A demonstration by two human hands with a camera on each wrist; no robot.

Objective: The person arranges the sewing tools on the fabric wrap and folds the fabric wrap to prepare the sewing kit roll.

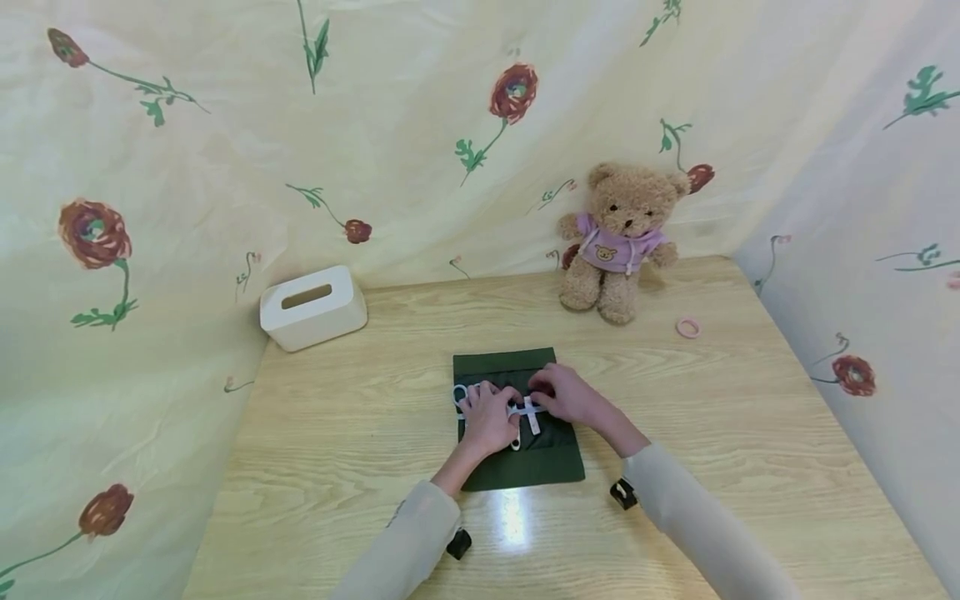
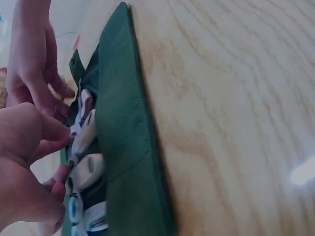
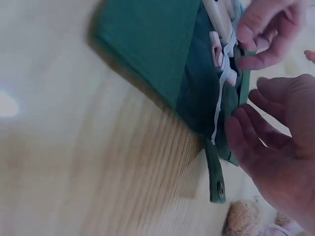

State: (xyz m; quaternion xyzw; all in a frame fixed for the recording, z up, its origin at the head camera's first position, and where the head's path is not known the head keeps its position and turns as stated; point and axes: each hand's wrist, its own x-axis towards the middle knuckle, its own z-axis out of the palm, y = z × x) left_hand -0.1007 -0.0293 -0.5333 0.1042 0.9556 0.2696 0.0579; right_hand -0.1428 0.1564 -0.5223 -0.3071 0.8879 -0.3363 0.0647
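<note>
A dark green fabric case lies unfolded on the table, with a pale elastic band running across its middle. Several small tools sit under the band, among them a beige one with a rounded end, a folded pale pink strip and a light ring-shaped handle. My left hand bends over these tools, thumb and forefinger apart, fingertips right at the band. My right hand is at the case's right side, fingers loosely bent, fingertips touching the fabric beside the band.
A strap with a snap sticks out from the case. Behind stand a white tissue box at left and a teddy bear at right, with a pink ring near it. Flowered cloth hangs behind the wooden table.
</note>
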